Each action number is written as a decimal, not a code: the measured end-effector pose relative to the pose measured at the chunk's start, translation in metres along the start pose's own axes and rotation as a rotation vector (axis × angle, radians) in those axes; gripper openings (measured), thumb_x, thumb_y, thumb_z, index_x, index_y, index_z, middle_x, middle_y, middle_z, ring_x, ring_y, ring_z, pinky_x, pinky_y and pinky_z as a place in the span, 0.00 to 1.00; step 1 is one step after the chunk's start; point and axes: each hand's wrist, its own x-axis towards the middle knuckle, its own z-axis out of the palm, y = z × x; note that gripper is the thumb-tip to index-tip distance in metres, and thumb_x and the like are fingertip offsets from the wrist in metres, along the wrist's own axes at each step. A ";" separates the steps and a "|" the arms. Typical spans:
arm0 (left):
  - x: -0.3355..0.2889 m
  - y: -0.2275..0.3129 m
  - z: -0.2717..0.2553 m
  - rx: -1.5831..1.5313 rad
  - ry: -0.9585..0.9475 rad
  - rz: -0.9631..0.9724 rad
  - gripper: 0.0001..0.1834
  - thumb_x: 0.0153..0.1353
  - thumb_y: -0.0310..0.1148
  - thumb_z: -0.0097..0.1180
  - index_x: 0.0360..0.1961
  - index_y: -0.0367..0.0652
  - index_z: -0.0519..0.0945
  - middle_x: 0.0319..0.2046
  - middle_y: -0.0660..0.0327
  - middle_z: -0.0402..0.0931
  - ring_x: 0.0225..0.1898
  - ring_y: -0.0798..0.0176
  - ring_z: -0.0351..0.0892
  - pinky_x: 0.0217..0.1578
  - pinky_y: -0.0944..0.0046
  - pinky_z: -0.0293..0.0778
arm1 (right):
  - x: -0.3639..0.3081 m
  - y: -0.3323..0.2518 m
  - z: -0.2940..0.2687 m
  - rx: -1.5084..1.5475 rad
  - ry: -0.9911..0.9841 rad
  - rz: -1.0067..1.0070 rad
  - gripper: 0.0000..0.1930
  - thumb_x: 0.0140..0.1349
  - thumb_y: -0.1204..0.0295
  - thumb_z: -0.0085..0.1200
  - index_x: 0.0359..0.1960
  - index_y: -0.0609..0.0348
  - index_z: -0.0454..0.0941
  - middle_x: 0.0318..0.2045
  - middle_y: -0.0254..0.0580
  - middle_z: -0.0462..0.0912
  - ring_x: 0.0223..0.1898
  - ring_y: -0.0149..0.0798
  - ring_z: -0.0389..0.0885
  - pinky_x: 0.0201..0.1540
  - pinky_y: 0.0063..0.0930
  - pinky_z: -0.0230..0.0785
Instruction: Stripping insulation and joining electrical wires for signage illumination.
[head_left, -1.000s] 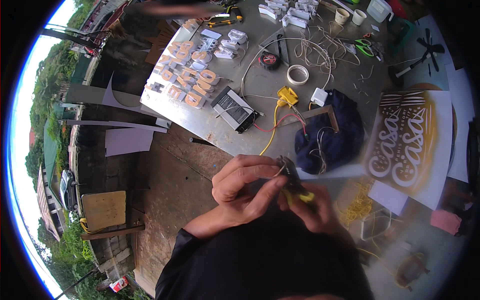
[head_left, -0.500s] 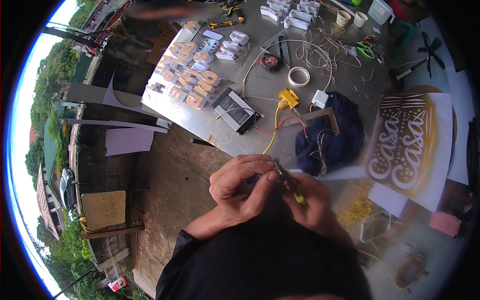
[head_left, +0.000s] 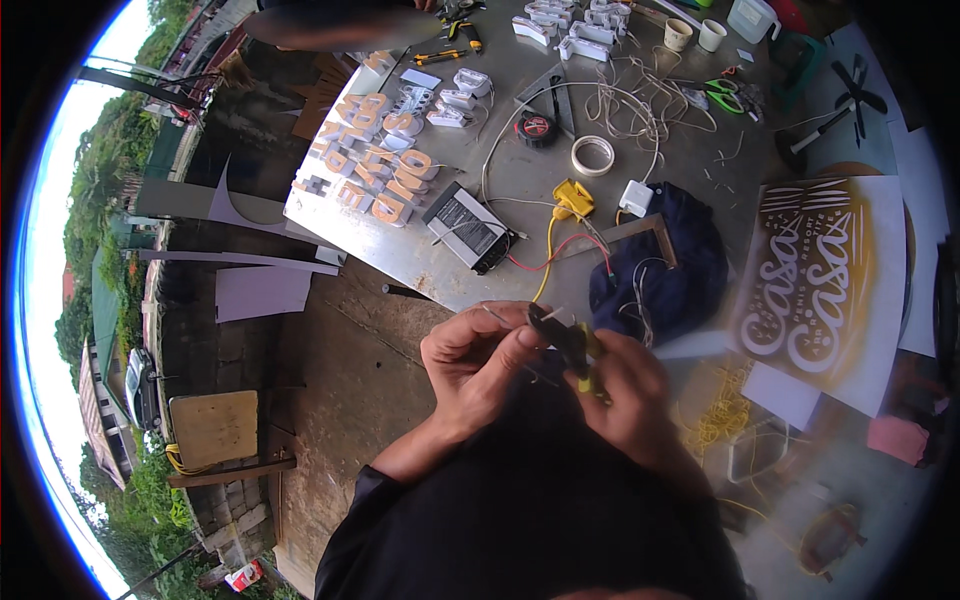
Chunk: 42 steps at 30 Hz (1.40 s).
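Below the grey metal counter (head_left: 520, 190), the left hand (head_left: 470, 365) pinches a thin pale wire (head_left: 500, 316) in its fingers, while the right hand (head_left: 630, 400) closes round a yellow-handled black cutter (head_left: 570, 345) biting that wire. At twelve o'clock lie orange sign letters (head_left: 385, 175), a tape roll (head_left: 592, 155) and a dark blue cloth (head_left: 670, 270). Concrete floor (head_left: 350, 380) spreads at nine o'clock.

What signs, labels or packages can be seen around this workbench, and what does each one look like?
Sign panel: right end of the table, flat dark brown board with cream script lettering on a white sheet.
Sign letters: left part of the metal table, rows of raised orange and white block letters.
Power supply box: table middle, dark rectangular box with a pale label on top.
White jug: far edge, squarish plastic container.
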 end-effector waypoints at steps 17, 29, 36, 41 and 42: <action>0.000 -0.007 0.005 0.086 0.044 0.071 0.02 0.62 0.14 0.61 0.34 0.29 0.81 0.38 0.50 0.84 0.37 0.64 0.84 0.39 0.66 0.80 | -0.001 0.006 0.002 0.002 -0.009 -0.010 0.15 0.48 0.74 0.69 0.34 0.64 0.76 0.47 0.55 0.79 0.43 0.55 0.81 0.46 0.44 0.75; 0.005 -0.002 0.007 0.245 0.003 0.154 0.04 0.58 0.16 0.66 0.35 0.30 0.84 0.38 0.50 0.85 0.40 0.61 0.85 0.42 0.64 0.78 | 0.007 -0.005 -0.006 0.485 -0.088 0.215 0.09 0.64 0.73 0.63 0.40 0.62 0.77 0.31 0.46 0.79 0.27 0.45 0.80 0.31 0.35 0.72; 0.004 0.000 0.008 0.271 -0.001 0.128 0.05 0.59 0.17 0.66 0.36 0.31 0.84 0.39 0.50 0.85 0.40 0.60 0.84 0.43 0.64 0.78 | 0.008 -0.002 -0.006 0.562 -0.183 0.284 0.08 0.64 0.73 0.62 0.40 0.61 0.77 0.31 0.46 0.78 0.28 0.45 0.79 0.32 0.35 0.71; 0.003 -0.005 0.007 0.078 -0.015 0.025 0.04 0.65 0.21 0.62 0.39 0.33 0.81 0.40 0.54 0.83 0.36 0.66 0.81 0.38 0.68 0.75 | 0.006 0.009 0.003 0.268 -0.005 0.018 0.10 0.59 0.74 0.65 0.37 0.62 0.76 0.37 0.49 0.79 0.34 0.50 0.80 0.37 0.39 0.73; 0.004 -0.007 0.005 0.057 -0.032 0.020 0.05 0.67 0.25 0.61 0.40 0.34 0.80 0.41 0.53 0.82 0.33 0.69 0.78 0.33 0.71 0.73 | 0.003 0.013 0.003 0.171 0.002 -0.020 0.12 0.57 0.74 0.66 0.38 0.63 0.75 0.40 0.51 0.79 0.35 0.52 0.80 0.38 0.41 0.73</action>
